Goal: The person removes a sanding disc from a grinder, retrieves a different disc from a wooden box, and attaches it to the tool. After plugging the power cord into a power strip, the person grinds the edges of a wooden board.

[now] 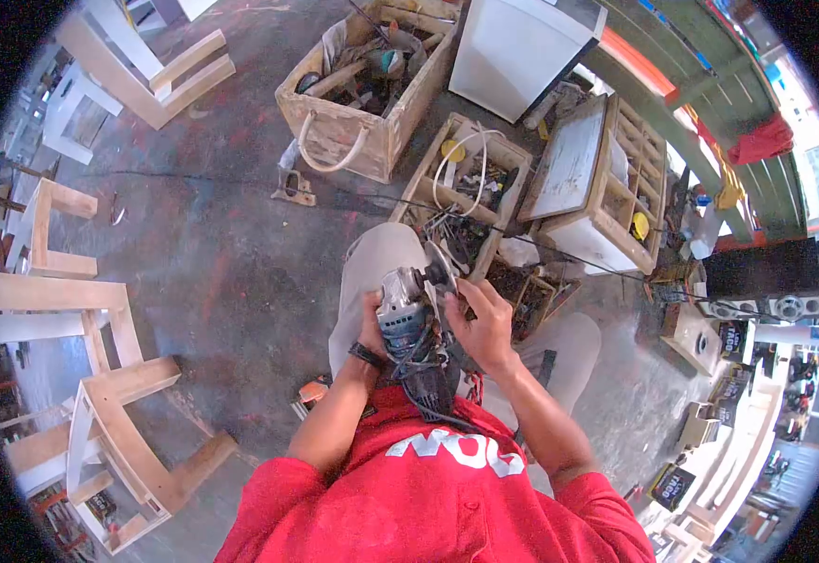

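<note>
An angle grinder [405,324] with a silver gear head and a worn blue-and-black body rests over my lap, its head pointing away from me. My left hand [372,324] is wrapped round the grinder's side near the head; a black band circles that wrist. At the head's right side sits a dark round disc [441,269], seen nearly edge-on. The curled fingers of my right hand [484,324] grip the disc's near edge, and some fingertips are hidden behind it. The grinder's cord [433,413] trails towards my red shirt.
Ahead stands a wooden box with a rope handle [344,145], full of tools. Beside it are an open wooden tray [428,169] with cables and a compartmented crate [606,197]. Wooden frames [132,394] line the left. A black cable [334,192] crosses the floor.
</note>
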Action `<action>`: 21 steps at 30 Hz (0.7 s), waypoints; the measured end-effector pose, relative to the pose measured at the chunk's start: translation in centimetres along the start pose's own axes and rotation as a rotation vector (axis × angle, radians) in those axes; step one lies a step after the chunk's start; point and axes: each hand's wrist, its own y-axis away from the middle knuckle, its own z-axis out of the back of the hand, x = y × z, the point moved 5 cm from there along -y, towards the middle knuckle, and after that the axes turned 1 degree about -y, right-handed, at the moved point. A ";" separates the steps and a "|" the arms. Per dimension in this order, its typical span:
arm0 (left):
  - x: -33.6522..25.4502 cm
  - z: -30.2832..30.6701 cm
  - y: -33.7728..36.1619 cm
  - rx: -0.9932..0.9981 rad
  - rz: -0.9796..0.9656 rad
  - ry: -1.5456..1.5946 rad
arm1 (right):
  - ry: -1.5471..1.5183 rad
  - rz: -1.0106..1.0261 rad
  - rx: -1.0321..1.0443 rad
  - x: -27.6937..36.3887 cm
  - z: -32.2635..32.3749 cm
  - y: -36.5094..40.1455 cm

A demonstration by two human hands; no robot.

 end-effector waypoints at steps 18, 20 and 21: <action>-0.3 -1.1 -0.1 0.075 0.014 0.017 | -0.015 0.198 0.128 -0.6 -0.7 -0.8; -0.2 -1.5 0.3 0.075 0.024 0.030 | -0.008 0.184 0.140 -1.0 -0.8 -0.8; -0.1 -1.7 0.5 0.078 0.034 0.039 | -0.021 0.171 0.149 -1.2 -0.9 -0.8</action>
